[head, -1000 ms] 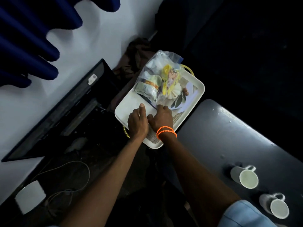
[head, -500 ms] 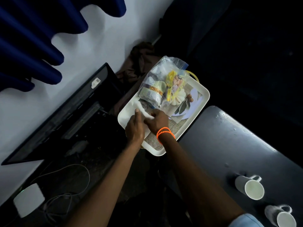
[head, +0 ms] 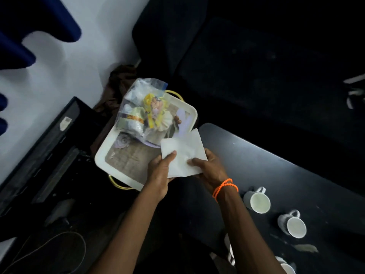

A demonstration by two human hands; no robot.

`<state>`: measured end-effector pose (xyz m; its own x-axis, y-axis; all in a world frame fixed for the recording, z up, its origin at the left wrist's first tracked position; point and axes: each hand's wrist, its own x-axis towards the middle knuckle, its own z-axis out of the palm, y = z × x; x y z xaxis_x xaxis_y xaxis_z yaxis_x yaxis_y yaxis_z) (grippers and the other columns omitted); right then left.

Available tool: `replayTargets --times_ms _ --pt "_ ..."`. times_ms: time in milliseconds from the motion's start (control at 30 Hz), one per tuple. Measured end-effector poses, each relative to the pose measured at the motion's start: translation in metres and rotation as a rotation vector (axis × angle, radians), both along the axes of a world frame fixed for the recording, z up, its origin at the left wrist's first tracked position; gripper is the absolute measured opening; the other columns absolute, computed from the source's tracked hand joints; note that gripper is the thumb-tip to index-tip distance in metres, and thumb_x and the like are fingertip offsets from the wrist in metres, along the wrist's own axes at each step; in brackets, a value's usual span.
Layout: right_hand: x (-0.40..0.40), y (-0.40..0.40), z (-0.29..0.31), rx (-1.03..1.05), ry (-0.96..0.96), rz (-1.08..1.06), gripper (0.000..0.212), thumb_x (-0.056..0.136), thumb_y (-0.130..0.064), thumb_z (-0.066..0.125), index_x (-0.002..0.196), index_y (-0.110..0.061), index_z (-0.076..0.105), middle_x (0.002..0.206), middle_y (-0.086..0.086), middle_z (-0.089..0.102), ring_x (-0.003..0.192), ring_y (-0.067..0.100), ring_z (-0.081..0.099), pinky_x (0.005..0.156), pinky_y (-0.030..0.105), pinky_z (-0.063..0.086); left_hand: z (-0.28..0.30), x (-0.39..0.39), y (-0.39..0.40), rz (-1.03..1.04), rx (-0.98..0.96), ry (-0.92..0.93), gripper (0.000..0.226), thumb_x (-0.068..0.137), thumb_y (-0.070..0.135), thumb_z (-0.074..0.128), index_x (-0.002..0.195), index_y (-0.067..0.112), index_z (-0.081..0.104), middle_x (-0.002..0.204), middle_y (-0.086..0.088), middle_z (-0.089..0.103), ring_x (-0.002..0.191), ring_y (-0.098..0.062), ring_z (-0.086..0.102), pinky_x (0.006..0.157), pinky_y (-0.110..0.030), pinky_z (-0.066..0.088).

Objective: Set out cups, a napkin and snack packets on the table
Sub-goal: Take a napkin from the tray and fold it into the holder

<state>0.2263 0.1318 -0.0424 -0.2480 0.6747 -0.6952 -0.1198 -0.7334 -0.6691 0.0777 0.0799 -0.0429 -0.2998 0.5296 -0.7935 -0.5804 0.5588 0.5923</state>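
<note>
Dark tabletop [head: 296, 165] sits right of both hands. White tray [head: 102, 155] is left of and beyond them, a clear bag of snack packets [head: 142, 113] on its far half. Two white cups [head: 258, 202] stand on the tabletop, right of the right hand. Left hand [head: 160, 175] and right hand [head: 209, 171] both pinch the white napkin [head: 183, 153], held above the tray's near corner at the tabletop edge.

Soft paper, shiny plastic

The napkin [head: 182, 153] looks like soft, matt paper; the bag [head: 138, 107] is clear, crinkly plastic.
</note>
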Motion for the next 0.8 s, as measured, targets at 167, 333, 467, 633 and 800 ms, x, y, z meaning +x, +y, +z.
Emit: replayTargets --times_ms 167,333,467,633,800 --pt "0.09 -0.014 0.0 -0.042 0.019 -0.182 0.04 0.081 -0.02 0.081 0.116 -0.004 0.072 0.112 0.018 0.077 0.102 0.036 0.074 0.084 0.044 0.06 0.003 0.063 0.022 -0.392 0.043 0.106 0.019 0.095 0.019 0.072 0.114 0.019 0.074 0.102 0.0 0.083 0.094 -0.022 0.081 0.084 -0.044 0.065" --pt "0.176 -0.033 0.004 -0.036 -0.279 -0.347 0.013 0.087 -0.01 0.075 0.099 -0.007 0.074 0.097 0.015 0.079 0.078 0.027 0.075 0.062 0.031 0.058 0.012 0.144 0.035 -0.683 0.075 0.133 0.014 0.098 0.017 0.068 0.111 0.019 0.074 0.107 -0.004 0.082 0.102 -0.027 0.078 0.09 -0.046 0.064" --pt "0.242 -0.055 0.006 0.067 -0.575 -0.427 0.005 0.085 -0.012 0.076 0.084 -0.015 0.072 0.08 0.004 0.075 0.07 0.02 0.067 0.055 0.025 0.05 0.015 0.227 0.032 -0.841 0.086 0.148 0.03 0.096 0.008 0.068 0.126 0.011 0.068 0.113 -0.005 0.078 0.102 -0.022 0.076 0.084 -0.038 0.064" --pt "0.31 -0.093 0.009 -0.026 -0.459 -0.632 0.022 0.078 -0.005 0.082 0.096 -0.012 0.072 0.082 0.001 0.078 0.07 0.016 0.074 0.054 0.026 0.057 0.016 0.323 0.014 -0.934 0.124 0.276 0.029 0.096 0.009 0.066 0.124 0.016 0.066 0.117 -0.004 0.076 0.106 -0.025 0.073 0.096 -0.048 0.061" --pt "0.365 -0.126 0.012 -0.078 -0.661 -0.729 0.036 0.075 0.0 0.077 0.108 -0.014 0.071 0.091 0.002 0.076 0.074 0.019 0.072 0.051 0.021 0.054 0.014 0.394 -0.01 -1.165 0.17 0.38 0.044 0.094 0.012 0.062 0.137 0.018 0.064 0.124 -0.003 0.075 0.112 -0.026 0.071 0.098 -0.045 0.059"
